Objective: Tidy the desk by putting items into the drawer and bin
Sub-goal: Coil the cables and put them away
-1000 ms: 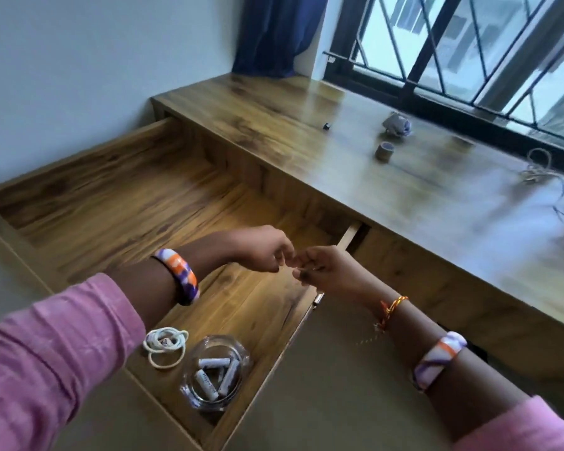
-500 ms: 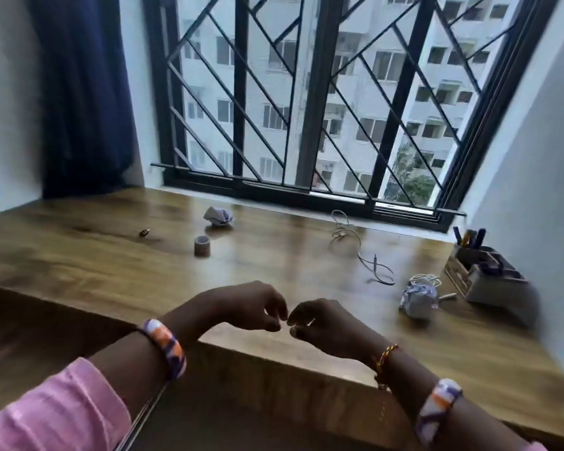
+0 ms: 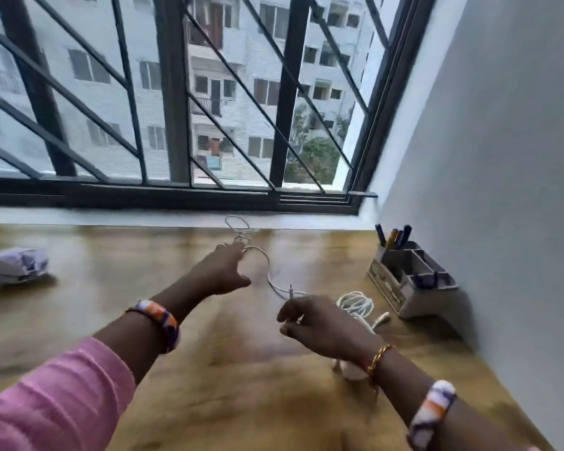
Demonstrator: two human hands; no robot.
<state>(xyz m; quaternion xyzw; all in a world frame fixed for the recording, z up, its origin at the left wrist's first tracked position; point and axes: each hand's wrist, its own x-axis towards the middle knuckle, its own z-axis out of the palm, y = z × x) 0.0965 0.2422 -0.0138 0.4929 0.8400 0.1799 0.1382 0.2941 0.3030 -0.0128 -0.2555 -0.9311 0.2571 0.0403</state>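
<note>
Change vs half second back: hands no longer together at desk front edge, both now out over desk (image 3: 228,379) at white earphone cable (image 3: 267,271).
Left hand (image 3: 220,271): fingers stretched forward, tips at cable's far loops; actual hold, cannot tell.
Right hand (image 3: 313,323): thumb and fingers pinching cable's plug end.
Meaning: cable likely next for drawer, out of view now.
Room: desk organizer (image 3: 411,281) and coiled white cable (image 3: 355,304) just right; crumpled paper (image 3: 13,265) well left; wall bounds right edge, window sill bounds far edge.
</note>
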